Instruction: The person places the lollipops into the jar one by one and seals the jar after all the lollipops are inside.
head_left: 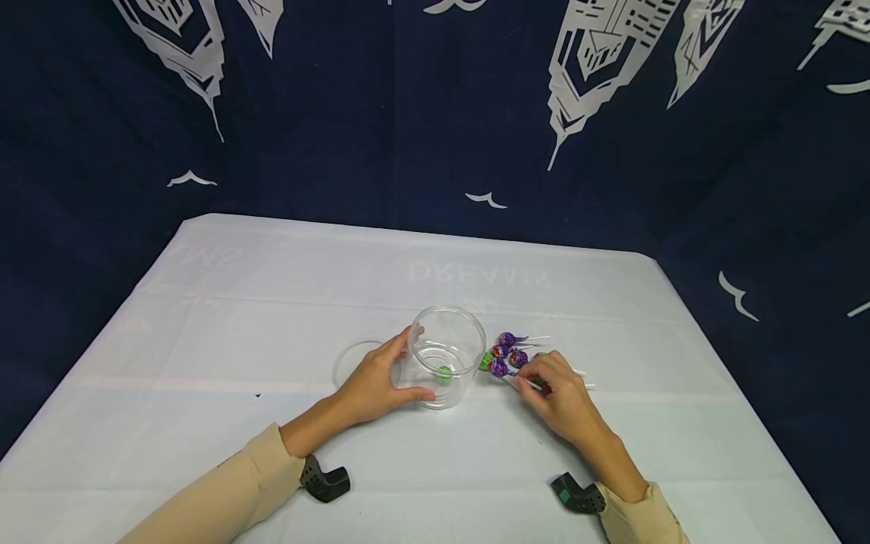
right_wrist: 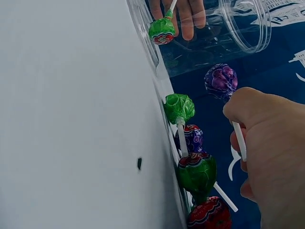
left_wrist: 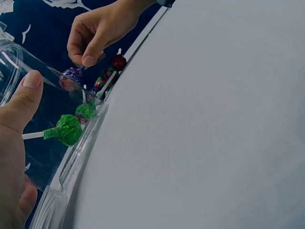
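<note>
My left hand (head_left: 372, 385) grips the side of a clear plastic jar (head_left: 454, 321), which stands upright with its mouth uncovered. Inside at the bottom is one green-wrapped lollipop (left_wrist: 70, 130), its white stick pointing up in the wrist views. To the jar's right, my right hand (head_left: 560, 397) pinches the stick of a purple-wrapped lollipop (right_wrist: 221, 82). That candy head is raised above the pile in the right wrist view, outside the jar. Beneath it lie several more lollipops, including a green one (right_wrist: 179, 107) and a red one (right_wrist: 209, 213).
A clear round lid (head_left: 337, 363) lies on the white-covered table (head_left: 204, 355), left of the jar and partly behind my left hand. A small dark speck (head_left: 257, 395) is on the cloth. Dark blue patterned fabric (head_left: 353, 136) hangs behind the table.
</note>
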{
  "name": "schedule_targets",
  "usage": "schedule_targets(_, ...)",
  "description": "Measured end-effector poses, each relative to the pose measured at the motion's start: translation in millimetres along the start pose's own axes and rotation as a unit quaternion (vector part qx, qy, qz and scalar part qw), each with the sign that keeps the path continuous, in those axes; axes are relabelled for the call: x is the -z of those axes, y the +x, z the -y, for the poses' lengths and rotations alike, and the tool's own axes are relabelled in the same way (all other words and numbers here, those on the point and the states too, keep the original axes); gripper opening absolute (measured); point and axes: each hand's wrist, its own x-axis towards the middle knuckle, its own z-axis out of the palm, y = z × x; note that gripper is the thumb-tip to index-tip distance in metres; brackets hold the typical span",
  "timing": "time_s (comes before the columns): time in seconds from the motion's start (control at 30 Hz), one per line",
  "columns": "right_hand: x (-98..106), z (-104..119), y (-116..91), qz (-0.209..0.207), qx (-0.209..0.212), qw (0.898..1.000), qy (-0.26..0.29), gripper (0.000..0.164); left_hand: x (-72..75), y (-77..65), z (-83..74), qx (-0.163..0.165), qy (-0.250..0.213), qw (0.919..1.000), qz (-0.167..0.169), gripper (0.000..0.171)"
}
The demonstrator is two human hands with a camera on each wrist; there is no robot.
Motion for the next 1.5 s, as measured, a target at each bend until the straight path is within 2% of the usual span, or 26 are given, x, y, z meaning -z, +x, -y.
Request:
schedule_targets(0.47, 2.3, 6.4, 5.5, -0.046, -0.003, 0.999, 0.016, 0.008, -0.8, 0.3, 0.1, 0.004, -0.001, 1.0, 0.001, 0.099)
schedule_targets(0.7, 9.5, 30.9, 24.1, -0.073, -0.005, 0.997, 0.036, 0.017, -0.4, 0.4, -0.1, 0.002, -0.006, 1.0, 0.002, 0.099)
schedule_targets(0.9, 18.4, 49.3, 37.7, -0.087, -0.008, 0.995, 0.047, 0.014, -0.4, 0.6, 0.1, 0.004, -0.006, 1.0, 0.003, 0.099)
schedule_targets(1.23, 24.7, 48.4, 47.4, -0.102, -0.004, 0.993, 0.058, 0.01, 0.6, 0.3, 0.6, 0.0, -0.011, 0.9999, 0.002, 0.098)
schedule_targets(1.4, 21.8, 50.6, 56.9, -0.114, 0.01, 0.991, 0.069, 0.005, 0.4, 0.2, 1.5, -0.002, -0.01, 0.9999, 0.001, 0.099)
schedule_targets(1.5, 18.6, 52.0, 62.7, -0.124, 0.02, 0.989, 0.084, 0.008, 0.0, 0.7, 1.1, -0.005, -0.013, 0.9999, 0.0, 0.098)
